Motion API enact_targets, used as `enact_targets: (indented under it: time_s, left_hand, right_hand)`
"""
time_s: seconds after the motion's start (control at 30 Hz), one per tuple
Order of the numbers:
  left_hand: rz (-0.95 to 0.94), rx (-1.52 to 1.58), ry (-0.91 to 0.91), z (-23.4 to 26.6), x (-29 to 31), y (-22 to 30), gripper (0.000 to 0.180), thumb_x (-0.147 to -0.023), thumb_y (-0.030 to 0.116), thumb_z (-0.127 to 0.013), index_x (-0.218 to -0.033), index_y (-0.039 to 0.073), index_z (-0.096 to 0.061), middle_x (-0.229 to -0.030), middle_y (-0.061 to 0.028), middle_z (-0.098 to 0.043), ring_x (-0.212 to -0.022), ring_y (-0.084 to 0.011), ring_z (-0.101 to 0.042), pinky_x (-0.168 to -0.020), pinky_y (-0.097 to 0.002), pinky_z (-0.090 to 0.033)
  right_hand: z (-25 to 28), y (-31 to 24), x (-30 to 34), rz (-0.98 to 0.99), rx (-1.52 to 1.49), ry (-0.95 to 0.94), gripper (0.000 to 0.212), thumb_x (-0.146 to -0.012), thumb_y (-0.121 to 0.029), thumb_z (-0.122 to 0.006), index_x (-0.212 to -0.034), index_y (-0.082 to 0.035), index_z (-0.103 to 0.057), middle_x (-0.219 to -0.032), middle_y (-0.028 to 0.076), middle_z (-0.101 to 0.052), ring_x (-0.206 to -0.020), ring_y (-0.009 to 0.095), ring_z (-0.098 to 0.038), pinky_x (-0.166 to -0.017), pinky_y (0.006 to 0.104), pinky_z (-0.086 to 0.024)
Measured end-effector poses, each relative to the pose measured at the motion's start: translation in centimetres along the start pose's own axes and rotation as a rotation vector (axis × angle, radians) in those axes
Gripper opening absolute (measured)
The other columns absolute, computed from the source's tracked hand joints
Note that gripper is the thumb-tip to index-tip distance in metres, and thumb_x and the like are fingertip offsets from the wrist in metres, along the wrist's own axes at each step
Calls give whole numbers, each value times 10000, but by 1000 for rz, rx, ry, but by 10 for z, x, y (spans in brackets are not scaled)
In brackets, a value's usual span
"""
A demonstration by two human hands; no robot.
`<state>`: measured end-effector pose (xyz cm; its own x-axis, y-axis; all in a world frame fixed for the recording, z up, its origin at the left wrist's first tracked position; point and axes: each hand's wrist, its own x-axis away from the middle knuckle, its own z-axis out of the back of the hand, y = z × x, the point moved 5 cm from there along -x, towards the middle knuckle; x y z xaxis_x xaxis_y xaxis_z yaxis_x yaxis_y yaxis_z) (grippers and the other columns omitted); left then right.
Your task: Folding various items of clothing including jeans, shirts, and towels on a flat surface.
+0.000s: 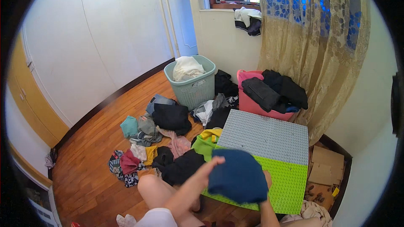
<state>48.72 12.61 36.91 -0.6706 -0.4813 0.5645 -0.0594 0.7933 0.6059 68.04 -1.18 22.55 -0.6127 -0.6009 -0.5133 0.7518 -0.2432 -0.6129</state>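
Observation:
A navy-blue bundle of folded cloth (237,176) is held up between my two hands, over the studded board. What kind of garment it is, I cannot make out. My left hand (207,171) grips its left edge, thumb on the near face and the other fingers mostly hidden. At the right edge, my right hand (268,180) holds it from behind, largely covered by the cloth. Below lies the studded board, its grey half (265,132) farther away and its lime-green half (288,185) nearer me. A lime-green and yellow garment (204,145) touches its left side.
Loose clothes cover the wooden floor (90,143) to the left, including a black pile (171,117) and a red cloth (129,162). Behind stand a pale green laundry basket (193,90) and a pink tub (250,103) heaped with dark clothes. Cardboard (326,166) lies right, below a curtain (311,59).

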Motion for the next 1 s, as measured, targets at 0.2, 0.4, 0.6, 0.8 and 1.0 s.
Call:
enact_targets:
  time_s: [0.2, 0.4, 0.6, 0.8, 1.0]
  left_hand:
    - [-738, 67, -213, -35, -57, 248, 394, -829, 288, -584, -1111, 21, -516, -1066, -101, -586, -916, -224, -597, -824, -363, -500]
    - [-416, -197, 409, 61, -118, 342, 760, -797, 409, -591, -1382, 124, -200, -1392, -218, -195, -1148, -458, -387, -954, -583, -308]
    - [-382, -618, 564, 191, -107, 294, 281, -787, 284, -550, -943, 51, -575, -934, -111, -590, -755, -256, -586, -711, -475, -470]
    - [-304, -877, 697, 421, -152, 156, 245, -747, 282, -618, -826, 52, -598, -741, -75, -607, -619, -216, -580, -519, -371, -460]
    - [-261, -1344, 700, 402, -171, -29, 481, -651, 345, -723, -1014, 57, -591, -1060, -177, -581, -922, -301, -571, -896, -372, -426]
  right_hand:
    - [10, -11, -1, -172, -202, 5, 47, -744, -61, -585, -776, -26, -577, -702, 92, -544, -650, 223, -529, -585, 321, -426]
    - [8, -17, -1, -170, -203, 8, 39, -745, -61, -583, -743, -24, -570, -682, 87, -530, -633, 213, -523, -563, 311, -423]
    - [11, -12, -8, -218, -176, -21, 23, -753, -39, -576, -739, -24, -566, -694, 77, -534, -618, 199, -512, -555, 288, -419]
    - [-2, -22, -9, -183, -156, -74, 11, -754, -23, -572, -744, -20, -567, -691, 73, -526, -614, 180, -504, -542, 278, -413]
    - [2, -16, -6, -161, -39, -114, 25, -747, -3, -577, -746, -18, -558, -684, 56, -493, -587, 146, -468, -523, 248, -392]
